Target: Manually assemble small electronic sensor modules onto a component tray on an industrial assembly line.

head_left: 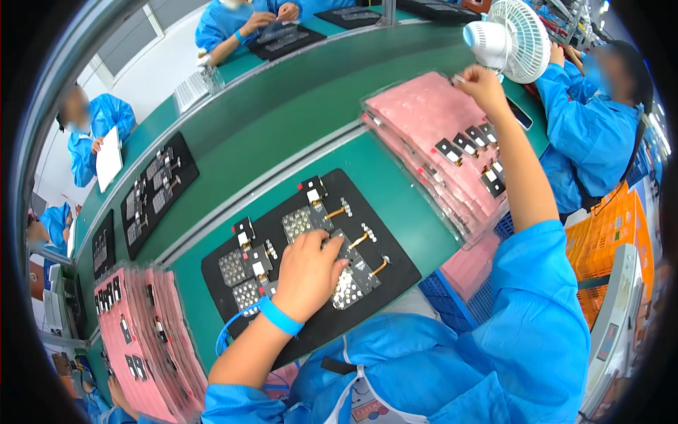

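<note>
A black mat [296, 332] lies before me, bearing several small circuit boards with attached modules and orange flex strips [361, 239]. My left hand [308, 272], wearing a blue wrist strap [280, 316], rests over the middle boards. Its thumb and forefinger are apart; the other fingertips are partly hidden. Off to the right, my right hand [484, 92] is raised over the far corner of a stack of pink sheets [417, 106]. Its thumb and fingers are pinched together around a small pale piece [458, 79] whose kind I cannot make out. Several black-and-white modules [466, 144] lie on that stack.
Another pink stack [127, 318] with small modules stands at the left. Beyond the metal rail [261, 191], more loaded black mats [161, 194] lie on the green bench. A white fan [519, 39], a phone [519, 113] and an orange crate [614, 226] are at right. Co-workers in blue sit around.
</note>
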Demonstrator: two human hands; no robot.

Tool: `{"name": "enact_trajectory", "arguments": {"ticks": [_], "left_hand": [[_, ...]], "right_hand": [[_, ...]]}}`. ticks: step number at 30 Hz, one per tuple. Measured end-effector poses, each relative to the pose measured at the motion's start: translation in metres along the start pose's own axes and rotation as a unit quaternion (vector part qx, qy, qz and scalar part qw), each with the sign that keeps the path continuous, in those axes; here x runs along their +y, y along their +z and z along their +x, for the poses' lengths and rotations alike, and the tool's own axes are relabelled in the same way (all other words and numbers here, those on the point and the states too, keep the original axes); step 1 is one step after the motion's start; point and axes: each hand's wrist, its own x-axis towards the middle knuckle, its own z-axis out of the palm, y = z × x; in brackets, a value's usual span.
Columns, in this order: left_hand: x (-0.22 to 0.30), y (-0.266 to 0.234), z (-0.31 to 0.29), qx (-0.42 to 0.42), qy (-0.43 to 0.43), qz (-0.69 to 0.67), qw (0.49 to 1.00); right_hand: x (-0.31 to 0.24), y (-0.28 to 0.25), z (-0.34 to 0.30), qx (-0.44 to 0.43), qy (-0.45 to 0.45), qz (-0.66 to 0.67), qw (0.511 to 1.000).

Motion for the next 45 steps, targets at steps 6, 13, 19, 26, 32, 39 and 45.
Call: {"name": "enact_trajectory", "arguments": {"ticks": [6,13,19,26,32,39,45], "left_hand": [[-0.006,-0.002,0.000,0.025,-0.015,-0.043,0.999],[-0.006,0.000,0.003,0.035,-0.032,-0.061,0.997],[-0.006,0.007,0.005,0.025,-0.033,-0.057,0.998],[-0.002,0.001,0.007,0.052,-0.060,-0.169,0.982],[-0.014,-0.005,0.012,0.056,0.024,-0.119,0.991],[-0.016,-0.001,0.011,0.048,0.020,-0.108,0.993],[-0.017,0.001,0.010,0.047,0.019,-0.124,0.991]], "right_hand": [[-0.141,0.007,-0.060,-0.106,-0.089,0.227,0.964],[-0.191,0.038,-0.176,-0.218,-0.100,0.301,0.923],[-0.174,0.084,-0.206,-0.195,0.069,0.493,0.845],[-0.181,0.097,-0.199,-0.230,0.016,0.401,0.887],[-0.183,0.106,-0.190,-0.306,-0.123,0.246,0.911],[-0.181,0.120,-0.187,-0.317,-0.156,0.199,0.914],[-0.180,0.123,-0.188,-0.336,-0.157,0.180,0.911]]}}
